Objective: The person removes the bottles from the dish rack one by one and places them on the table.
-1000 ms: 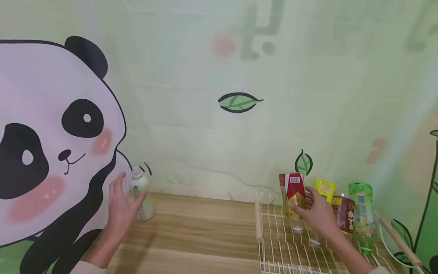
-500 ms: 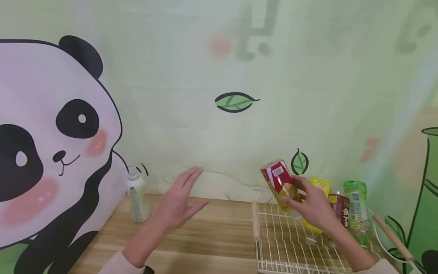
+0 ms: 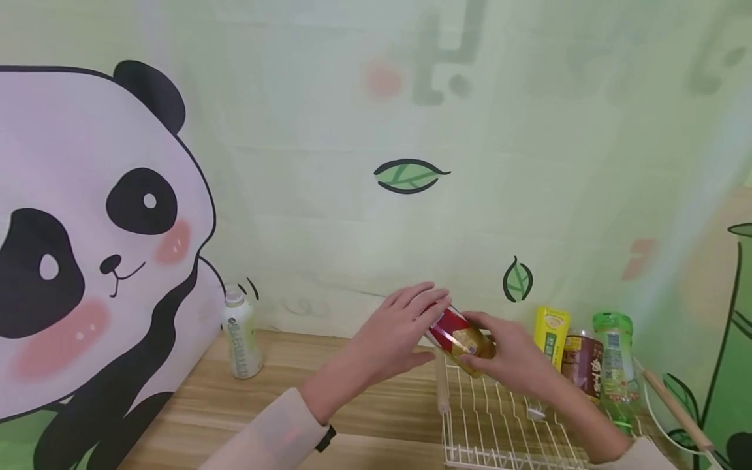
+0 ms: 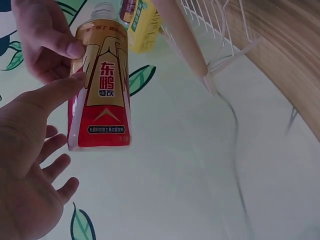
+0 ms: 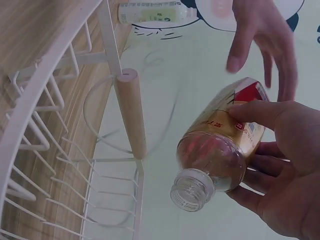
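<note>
Gripping uncapped bottle (image 3: 455, 331) w/ R hand (image 3: 517, 351) nr shoulder (image 5: 212, 156), prob. leaving base (image 4: 102, 141) free for L hand (image 3: 390, 329), spread wide; contact unclear.

Bottle (image 4: 104, 90): red and gold, clear neck. Rack (image 5: 111, 40): white; handle (image 5: 132, 115), pale wood. Second bottle (image 3: 242, 346): white, touches of green. Pouch (image 3: 551, 333): yellow. Tub (image 3: 581, 367): purple-brown. Bench (image 3: 282, 365): brown woodgrain. Backdrop (image 3: 294, 130): pale green, black-outlined leaves (image 3: 408, 175), black-and-white panda (image 3: 88, 163).
</note>
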`<move>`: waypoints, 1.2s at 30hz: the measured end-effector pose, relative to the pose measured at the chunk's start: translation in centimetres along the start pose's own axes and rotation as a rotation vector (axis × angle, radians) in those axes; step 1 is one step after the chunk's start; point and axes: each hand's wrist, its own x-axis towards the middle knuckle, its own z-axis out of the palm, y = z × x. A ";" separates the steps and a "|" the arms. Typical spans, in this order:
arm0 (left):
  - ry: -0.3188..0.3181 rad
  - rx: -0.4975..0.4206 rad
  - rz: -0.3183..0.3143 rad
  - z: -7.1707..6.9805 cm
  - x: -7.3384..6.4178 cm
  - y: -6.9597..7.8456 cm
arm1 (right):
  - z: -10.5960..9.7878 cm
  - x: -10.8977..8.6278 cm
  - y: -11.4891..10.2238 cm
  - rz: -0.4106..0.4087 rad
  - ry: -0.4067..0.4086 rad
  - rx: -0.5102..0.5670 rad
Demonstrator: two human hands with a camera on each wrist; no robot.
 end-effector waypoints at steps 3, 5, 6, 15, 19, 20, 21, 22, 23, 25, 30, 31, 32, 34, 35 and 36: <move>-0.069 0.037 0.017 0.5 0.4 0.2 | 0.4 0.1 -0.6 0.002 -0.022 -0.015; -0.107 0.028 0.012 0.8 0.4 0.2 | 0.6 0.0 -0.9 -0.007 -0.034 -0.029; -0.124 0.011 0.007 0.9 0.3 0.2 | 0.7 0.0 -1.0 -0.012 -0.039 -0.032; -0.178 -0.051 -0.022 1.3 -0.6 0.1 | 1.4 -0.4 -1.4 -0.050 -0.023 -0.075; -0.156 -0.047 -0.074 1.5 -1.1 -0.2 | 1.7 -0.3 -1.4 -0.058 0.012 -0.166; -0.151 -0.058 -0.087 1.5 -1.2 -0.3 | 1.7 -0.3 -1.4 -0.062 0.017 -0.188; -0.148 -0.072 -0.099 1.5 -1.3 -0.4 | 1.8 -0.3 -1.4 -0.069 0.021 -0.206; -0.145 -0.085 -0.109 1.4 -1.4 -0.4 | 1.9 -0.3 -1.4 -0.076 0.023 -0.215; -0.143 -0.101 -0.117 1.5 -1.4 -0.4 | 1.9 -0.3 -1.4 -0.078 0.023 -0.222; -0.144 -0.127 -0.130 1.5 -1.6 -0.5 | 2.0 -0.2 -1.4 -0.093 0.030 -0.233; -0.147 -0.142 -0.136 1.8 -1.9 -0.3 | 2.4 -0.3 -1.4 -0.122 0.031 -0.243; -0.151 -0.138 -0.133 1.9 -1.9 -0.3 | 2.4 -0.3 -1.4 -0.126 0.027 -0.248; -0.155 -0.133 -0.130 1.9 -2.0 -0.2 | 2.5 -0.4 -1.4 -0.131 0.024 -0.253; -0.162 -0.125 -0.125 2.0 -2.0 0.0 | 2.7 -0.4 -1.4 -0.148 0.018 -0.268; -0.167 -0.121 -0.126 2.1 -2.0 0.0 | 2.7 -0.4 -1.4 -0.153 0.015 -0.280; -0.172 -0.121 -0.128 2.1 -2.0 0.1 | 2.8 -0.4 -1.4 -0.159 0.013 -0.290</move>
